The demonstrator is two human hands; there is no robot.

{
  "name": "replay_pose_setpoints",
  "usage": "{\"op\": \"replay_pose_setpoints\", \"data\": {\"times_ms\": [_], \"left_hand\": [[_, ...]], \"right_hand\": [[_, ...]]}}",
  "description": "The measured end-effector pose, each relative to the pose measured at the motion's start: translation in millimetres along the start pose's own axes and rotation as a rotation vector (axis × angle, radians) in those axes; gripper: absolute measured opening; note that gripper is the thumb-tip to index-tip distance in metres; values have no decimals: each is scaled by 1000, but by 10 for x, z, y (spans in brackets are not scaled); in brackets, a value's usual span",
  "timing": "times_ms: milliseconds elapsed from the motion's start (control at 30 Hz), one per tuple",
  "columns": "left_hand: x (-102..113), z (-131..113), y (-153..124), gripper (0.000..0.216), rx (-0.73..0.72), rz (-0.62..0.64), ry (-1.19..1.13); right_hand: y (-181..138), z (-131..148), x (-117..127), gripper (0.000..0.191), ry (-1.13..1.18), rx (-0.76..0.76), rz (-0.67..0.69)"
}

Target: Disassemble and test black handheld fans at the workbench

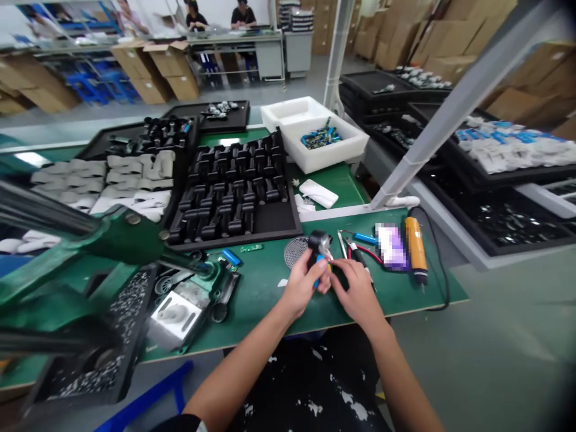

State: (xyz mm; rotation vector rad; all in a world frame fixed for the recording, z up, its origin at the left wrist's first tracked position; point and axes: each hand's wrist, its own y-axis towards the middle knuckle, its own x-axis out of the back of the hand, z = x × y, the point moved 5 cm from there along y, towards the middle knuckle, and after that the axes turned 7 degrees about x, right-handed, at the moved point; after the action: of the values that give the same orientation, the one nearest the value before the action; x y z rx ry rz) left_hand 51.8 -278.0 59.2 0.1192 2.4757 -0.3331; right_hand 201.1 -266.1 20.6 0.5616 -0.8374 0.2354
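My left hand is wrapped around a small black device with a round head, a silvery part and a blue battery cell along its body. My right hand meets it from the right, thumb and fingertips drawn together at the device's side. Whatever is pinched there is too small to make out. Just behind the left hand lies a round perforated grille. Red-handled pliers and a blue cylindrical cell are on the green table beyond the right hand.
At right lies an orange electric screwdriver with a cord. A green hand press stands left. Behind are a black tray of black housings and a white foam box of wired parts. A slanted post crosses the right.
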Motion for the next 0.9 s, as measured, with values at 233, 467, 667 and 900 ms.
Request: {"op": "replay_pose_setpoints", "data": {"times_ms": [233,467,667,900], "left_hand": [[612,320,-994,39,108,-178,-56],[751,180,-1141,30,-5,-322,-38],[790,105,-1056,27,-26,-359,44],[706,38,-1022,18,16,-340,26]], "right_hand": [[759,-419,-25,37,-68,42,172],[1146,-589,-172,22,-145,76,401],[1067,-514,-159,19,-144,58,422],[1049,-436,-102,9,-50,-59,311]]}}
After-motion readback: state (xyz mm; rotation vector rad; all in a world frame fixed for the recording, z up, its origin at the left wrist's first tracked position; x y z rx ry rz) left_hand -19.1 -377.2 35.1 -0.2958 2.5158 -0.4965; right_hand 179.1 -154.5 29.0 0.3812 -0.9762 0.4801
